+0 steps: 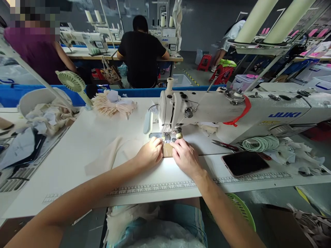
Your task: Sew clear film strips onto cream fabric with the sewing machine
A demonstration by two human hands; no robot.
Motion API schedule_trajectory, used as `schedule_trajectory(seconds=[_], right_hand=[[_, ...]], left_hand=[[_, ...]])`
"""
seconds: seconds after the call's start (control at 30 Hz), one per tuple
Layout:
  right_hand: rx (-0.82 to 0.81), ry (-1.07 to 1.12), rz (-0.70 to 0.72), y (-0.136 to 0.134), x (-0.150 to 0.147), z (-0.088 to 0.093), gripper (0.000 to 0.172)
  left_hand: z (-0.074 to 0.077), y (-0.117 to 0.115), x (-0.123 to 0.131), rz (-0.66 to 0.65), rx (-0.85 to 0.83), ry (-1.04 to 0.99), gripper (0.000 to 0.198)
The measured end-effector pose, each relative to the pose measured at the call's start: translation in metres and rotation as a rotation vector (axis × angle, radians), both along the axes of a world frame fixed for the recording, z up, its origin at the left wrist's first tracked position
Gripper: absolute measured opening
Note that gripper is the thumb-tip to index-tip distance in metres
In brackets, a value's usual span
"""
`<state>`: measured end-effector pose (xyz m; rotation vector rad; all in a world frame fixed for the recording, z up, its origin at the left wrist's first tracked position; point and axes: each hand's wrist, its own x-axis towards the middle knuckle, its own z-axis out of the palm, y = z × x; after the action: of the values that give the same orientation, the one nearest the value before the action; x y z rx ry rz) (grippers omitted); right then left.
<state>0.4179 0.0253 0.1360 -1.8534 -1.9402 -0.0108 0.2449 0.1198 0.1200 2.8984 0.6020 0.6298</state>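
One white desk (77,137) carries one large white JUKI sewing machine (207,106), one flat black smartphone (245,163), one pale-green round-headed plastic fan (73,82) and one mint-green coil of cord (261,148); two tall cream thread cones (254,20) stand at upper right, three other people (142,55) beyond

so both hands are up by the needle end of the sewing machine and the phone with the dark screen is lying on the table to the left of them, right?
Not quite: the head view shows the phone to the right of both hands. The left hand and right hand are indeed by the needle end of the sewing machine, and the dark-screened phone does lie on the table.
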Motion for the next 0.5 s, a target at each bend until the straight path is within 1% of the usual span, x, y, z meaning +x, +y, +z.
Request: schedule_trajectory(seconds=[0.07,0.13,0.3,0.4,0.5], right_hand=[[-0.014,0.05,-0.031,0.006,0.004,0.0,0.021],[-0.03,0.098,-0.067,0.015,0.011,0.0,0.019],[-0.061,0.157,-0.118,0.037,0.024,0.002,0.03],[-0.057,0.172,-0.136,0.038,0.024,0.003,0.034],[-0.04,0.183,-0.155,0.029,0.021,0.003,0.034]], left_hand=[[-0.001,0.001,-0.001,0.003,-0.012,-0.005,0.028],[-0.002,0.002,-0.002,-0.001,-0.019,-0.003,0.028],[-0.002,0.004,-0.003,-0.009,-0.008,0.02,0.027],[-0.001,0.003,-0.003,-0.018,0.004,0.021,0.026],[0.0,0.003,-0.002,-0.026,0.024,0.014,0.025]])
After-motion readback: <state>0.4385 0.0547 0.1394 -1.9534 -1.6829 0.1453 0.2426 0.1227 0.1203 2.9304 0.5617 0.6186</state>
